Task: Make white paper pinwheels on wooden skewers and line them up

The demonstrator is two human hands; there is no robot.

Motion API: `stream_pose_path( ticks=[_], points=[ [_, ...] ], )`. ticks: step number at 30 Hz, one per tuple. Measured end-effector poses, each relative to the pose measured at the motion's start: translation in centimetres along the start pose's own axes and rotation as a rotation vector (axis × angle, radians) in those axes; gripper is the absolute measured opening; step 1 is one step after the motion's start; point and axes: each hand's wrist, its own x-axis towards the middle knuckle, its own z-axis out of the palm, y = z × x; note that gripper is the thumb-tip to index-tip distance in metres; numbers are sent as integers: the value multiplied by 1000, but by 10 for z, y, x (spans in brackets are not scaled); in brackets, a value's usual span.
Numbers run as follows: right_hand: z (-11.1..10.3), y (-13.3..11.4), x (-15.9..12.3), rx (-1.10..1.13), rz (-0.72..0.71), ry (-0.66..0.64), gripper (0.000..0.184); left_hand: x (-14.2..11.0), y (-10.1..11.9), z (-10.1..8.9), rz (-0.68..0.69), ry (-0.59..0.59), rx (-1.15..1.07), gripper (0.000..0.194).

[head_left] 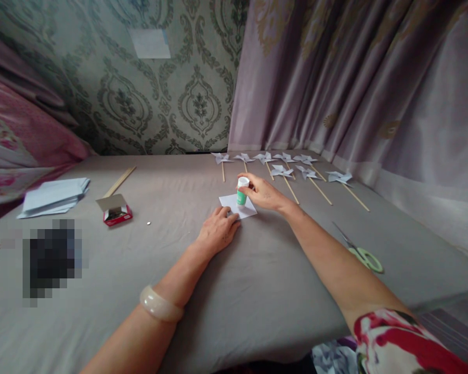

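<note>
A small white square of paper (pixel 248 211) lies on the grey cloth in front of me. My left hand (pixel 218 228) rests palm down on its near-left edge, fingers flat and holding nothing. In my right hand (pixel 263 191) is a green and white glue stick (pixel 242 196), upright, fingers wrapped round its upper part. The lower end of the stick meets the paper; its very tip is hidden from me. Behind the right hand lie several white paper pinwheels (pixel 283 172) on wooden sticks.
To the right lie scissors (pixel 364 257) with light green handles. On the left are a stack of white paper (pixel 54 197), wooden sticks (pixel 120 181), an opened red box (pixel 117 214) and a tiny pale object (pixel 148 223). A blurred dark patch (pixel 52 257) sits nearer me.
</note>
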Motion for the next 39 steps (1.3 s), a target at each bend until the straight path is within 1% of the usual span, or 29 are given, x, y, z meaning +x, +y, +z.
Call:
stream_pose_path(
  ticks=[3,10,14,19,21,23,27,34,39],
  points=[
    [3,-1,2,-12,9,-10,40,-1,2,-2,2,-33,68,30],
    [8,-2,4,-38,27,-51,41,0,3,-2,-2,-58,129,31],
    [9,-6,1,-69,36,-27,42,-1,3,-3,-7,-51,141,30],
    [12,-6,-1,-114,75,32,46,0,2,0,36,-15,97,27],
    [12,-5,-1,-110,96,46,43,0,1,1,28,-30,90,26],
    [12,-6,-1,-116,120,39,36,0,2,1,15,-49,96,26],
    [11,-9,-1,-167,136,-21,25,-1,4,-2,23,-56,115,31],
    [9,-4,1,-143,79,-108,19,-1,4,-2,16,-74,122,34],
    [11,-3,1,-115,61,-118,19,0,4,-3,18,-75,126,34]
  ],
)
